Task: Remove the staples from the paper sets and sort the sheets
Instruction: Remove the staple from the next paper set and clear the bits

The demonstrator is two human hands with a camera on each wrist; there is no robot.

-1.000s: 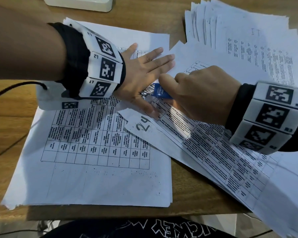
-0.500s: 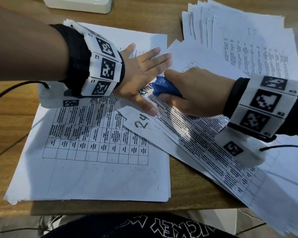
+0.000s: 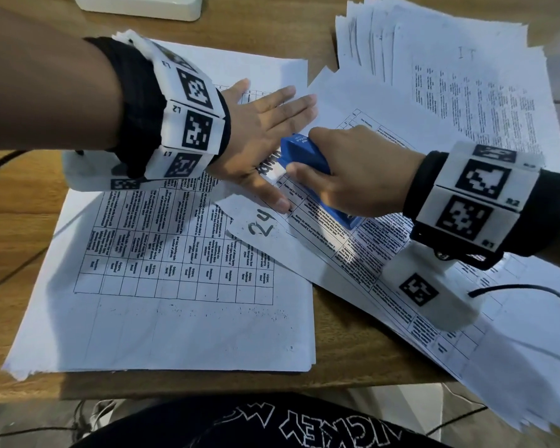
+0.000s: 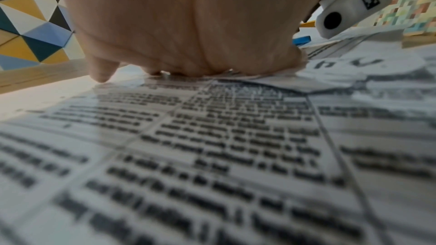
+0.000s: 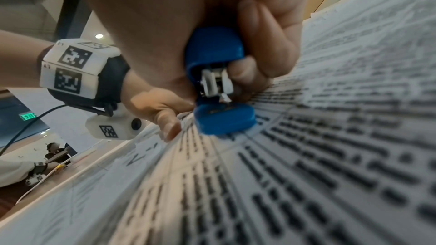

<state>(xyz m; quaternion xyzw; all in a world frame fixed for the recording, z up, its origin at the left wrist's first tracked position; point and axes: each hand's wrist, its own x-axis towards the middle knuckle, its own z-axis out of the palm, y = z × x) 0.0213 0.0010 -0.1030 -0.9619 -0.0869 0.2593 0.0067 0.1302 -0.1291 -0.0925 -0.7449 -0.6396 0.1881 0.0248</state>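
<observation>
The limp stapled set (image 3: 304,253) is pinned flat beneath the outstretched left hand (image 3: 259,137); a blue staple remover (image 3: 307,160) is clasped by the right hand (image 3: 359,176), just beside.

The surface (image 3: 320,33) is seen to be brown wood with a visible grain and a dull sheen, and the paper sets (image 3: 181,318) lying on it are made of thin matt white paper printed in black, roughened along some edges. The blue stapler (image 5: 213,49) is formed of smooth, slightly glossy plastic, with bright bare metal parts (image 5: 213,83) shown between its halves. The wrist bands (image 3: 479,202) are built of matt white plastic blocks on black cloth.
</observation>
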